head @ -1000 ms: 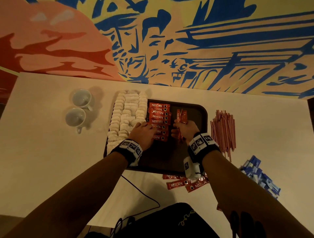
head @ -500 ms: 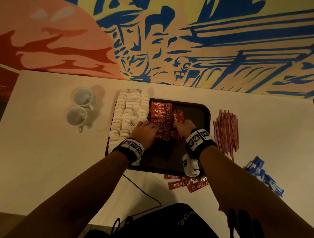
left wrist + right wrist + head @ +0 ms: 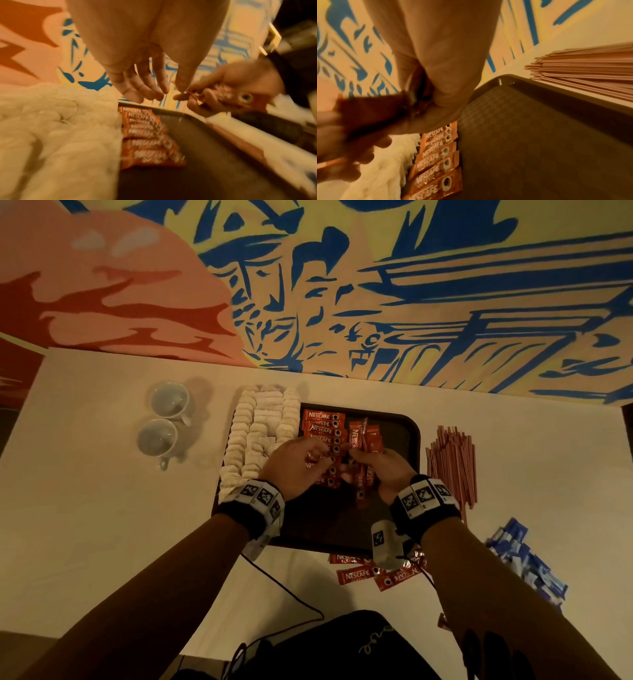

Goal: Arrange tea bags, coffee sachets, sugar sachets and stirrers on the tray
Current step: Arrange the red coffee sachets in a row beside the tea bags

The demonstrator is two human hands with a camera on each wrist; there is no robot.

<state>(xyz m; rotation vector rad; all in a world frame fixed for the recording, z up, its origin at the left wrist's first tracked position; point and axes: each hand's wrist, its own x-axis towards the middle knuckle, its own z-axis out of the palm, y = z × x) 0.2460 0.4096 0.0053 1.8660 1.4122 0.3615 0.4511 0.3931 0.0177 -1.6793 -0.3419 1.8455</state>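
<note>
A dark tray (image 3: 397, 436) carries white tea bags (image 3: 260, 433) on its left part. Beside them lies a column of red coffee sachets (image 3: 323, 424). My right hand (image 3: 359, 460) grips a bundle of red coffee sachets (image 3: 363, 436) just above the tray's middle. In the left wrist view that bundle (image 3: 236, 97) is blurred. My left hand (image 3: 308, 460) hovers over the column, with loosely bent fingers (image 3: 154, 86) reaching to the bundle's end; its thumb tip seems to touch it. Red stirrers (image 3: 452, 460) and blue sugar sachets (image 3: 524, 559) lie on the table to the right.
Two white cups (image 3: 164, 419) stand left of the tray. Some loose coffee sachets (image 3: 356, 575) lie on the table in front of the tray. A painted wall rises behind the table. The tray's right half (image 3: 530, 142) is bare.
Both hands have risen off the sachet column and met over the tray's middle. The right hand has tilted its bundle towards the left hand, which reaches for its end.
</note>
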